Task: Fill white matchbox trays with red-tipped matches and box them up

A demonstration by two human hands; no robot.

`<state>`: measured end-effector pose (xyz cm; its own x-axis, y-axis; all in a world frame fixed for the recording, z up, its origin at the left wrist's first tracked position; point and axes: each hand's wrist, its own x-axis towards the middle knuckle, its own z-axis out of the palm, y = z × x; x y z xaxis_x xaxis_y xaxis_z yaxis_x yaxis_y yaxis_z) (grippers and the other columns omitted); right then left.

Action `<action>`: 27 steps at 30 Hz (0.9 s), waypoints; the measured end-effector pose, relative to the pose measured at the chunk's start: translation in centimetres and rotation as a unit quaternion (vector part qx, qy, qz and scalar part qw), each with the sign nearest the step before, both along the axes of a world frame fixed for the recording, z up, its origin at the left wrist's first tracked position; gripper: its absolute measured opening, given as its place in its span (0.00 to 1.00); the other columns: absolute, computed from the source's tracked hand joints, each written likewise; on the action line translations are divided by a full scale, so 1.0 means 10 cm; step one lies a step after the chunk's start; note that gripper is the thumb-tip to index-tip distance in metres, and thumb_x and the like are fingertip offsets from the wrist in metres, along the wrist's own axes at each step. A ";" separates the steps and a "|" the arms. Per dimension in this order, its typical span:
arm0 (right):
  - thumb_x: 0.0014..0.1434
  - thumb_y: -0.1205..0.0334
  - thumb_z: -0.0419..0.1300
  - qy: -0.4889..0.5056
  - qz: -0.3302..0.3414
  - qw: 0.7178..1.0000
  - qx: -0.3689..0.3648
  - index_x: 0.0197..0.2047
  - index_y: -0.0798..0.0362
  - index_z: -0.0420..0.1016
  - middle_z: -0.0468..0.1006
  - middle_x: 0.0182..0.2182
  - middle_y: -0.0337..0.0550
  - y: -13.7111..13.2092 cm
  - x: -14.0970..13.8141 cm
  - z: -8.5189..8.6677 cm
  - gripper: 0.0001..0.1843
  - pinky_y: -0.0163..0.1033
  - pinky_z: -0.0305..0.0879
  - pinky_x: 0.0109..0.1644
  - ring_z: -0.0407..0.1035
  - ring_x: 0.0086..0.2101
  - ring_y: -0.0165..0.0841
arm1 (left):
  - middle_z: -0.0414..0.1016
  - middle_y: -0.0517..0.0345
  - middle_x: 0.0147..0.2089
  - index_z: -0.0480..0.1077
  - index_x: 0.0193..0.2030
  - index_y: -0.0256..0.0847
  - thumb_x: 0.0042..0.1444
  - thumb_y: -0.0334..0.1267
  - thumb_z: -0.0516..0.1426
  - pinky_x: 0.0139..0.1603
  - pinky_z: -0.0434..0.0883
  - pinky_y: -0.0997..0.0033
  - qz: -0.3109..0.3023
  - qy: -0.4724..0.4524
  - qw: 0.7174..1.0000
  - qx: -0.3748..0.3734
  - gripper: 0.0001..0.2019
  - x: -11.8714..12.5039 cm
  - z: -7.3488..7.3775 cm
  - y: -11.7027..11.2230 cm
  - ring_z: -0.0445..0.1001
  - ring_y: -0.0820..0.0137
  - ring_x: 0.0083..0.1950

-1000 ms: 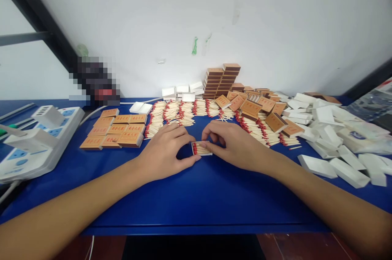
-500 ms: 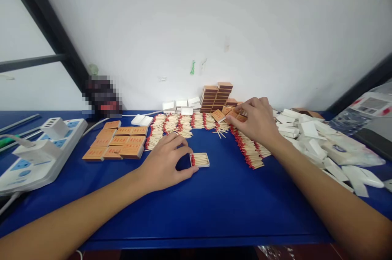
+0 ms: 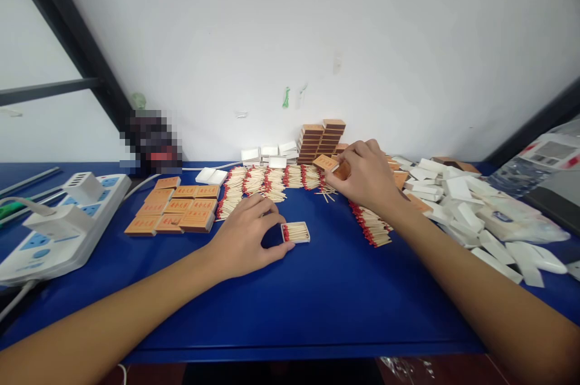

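Observation:
My left hand (image 3: 249, 237) rests on the table, thumb and fingers closed on the left end of a small white matchbox tray (image 3: 296, 232). Red-headed matches lie side by side inside that tray. Farther back, my right hand (image 3: 365, 173) pinches an orange-brown matchbox cover (image 3: 343, 170), partly hidden by the fingers. Just left of it is another orange matchbox cover (image 3: 325, 162). Below the right wrist lies a pile of loose matches (image 3: 370, 228). Bundles of matches (image 3: 265, 182) spread in a row beyond my left hand.
Orange matchboxes (image 3: 174, 208) lie in rows at left, beside a white power strip (image 3: 67, 228). Stacked matchboxes (image 3: 321, 142) and white trays (image 3: 277, 161) stand against the wall. A heap of white trays (image 3: 464, 216) covers the right side of the blue table (image 3: 317, 306).
My right hand has drawn slightly left and toward me, with the matchbox cover now between its fingers. My left hand stays at the filled tray.

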<state>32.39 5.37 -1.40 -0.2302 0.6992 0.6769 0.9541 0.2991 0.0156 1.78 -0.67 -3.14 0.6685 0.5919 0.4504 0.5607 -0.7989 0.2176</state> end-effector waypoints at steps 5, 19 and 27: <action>0.61 0.44 0.66 0.018 0.110 0.978 -0.177 0.33 0.48 0.75 0.78 0.37 0.48 -0.42 -0.03 0.20 0.16 0.49 0.67 0.43 0.72 0.39 0.44 | 0.81 0.50 0.47 0.80 0.48 0.39 0.66 0.48 0.64 0.58 0.74 0.51 0.029 -0.011 0.999 0.030 0.14 -0.01 0.02 0.02 0.76 0.56 0.52; 0.60 0.55 0.68 0.030 0.288 0.863 -0.414 0.62 0.41 0.79 0.79 0.60 0.46 -0.55 -0.04 0.29 0.27 0.54 0.70 0.62 0.72 0.59 0.48 | 0.81 0.49 0.46 0.80 0.48 0.39 0.65 0.48 0.65 0.56 0.74 0.51 0.038 0.007 0.999 0.024 0.14 -0.01 0.03 0.02 0.77 0.55 0.51; 0.61 0.42 0.68 0.014 0.180 0.890 -0.418 0.49 0.48 0.83 0.81 0.39 0.45 -0.51 -0.16 0.23 0.21 0.44 0.65 0.40 0.73 0.38 0.40 | 0.83 0.55 0.41 0.79 0.46 0.42 0.66 0.46 0.65 0.52 0.74 0.53 0.044 -0.002 0.999 -0.006 0.11 -0.01 0.06 0.04 0.77 0.58 0.47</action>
<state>30.84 0.23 0.87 -0.5319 0.8460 -0.0367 0.7909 0.4808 -0.3785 1.66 -0.32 -2.56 0.6122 0.6528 0.4461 0.6272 -0.7445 0.2287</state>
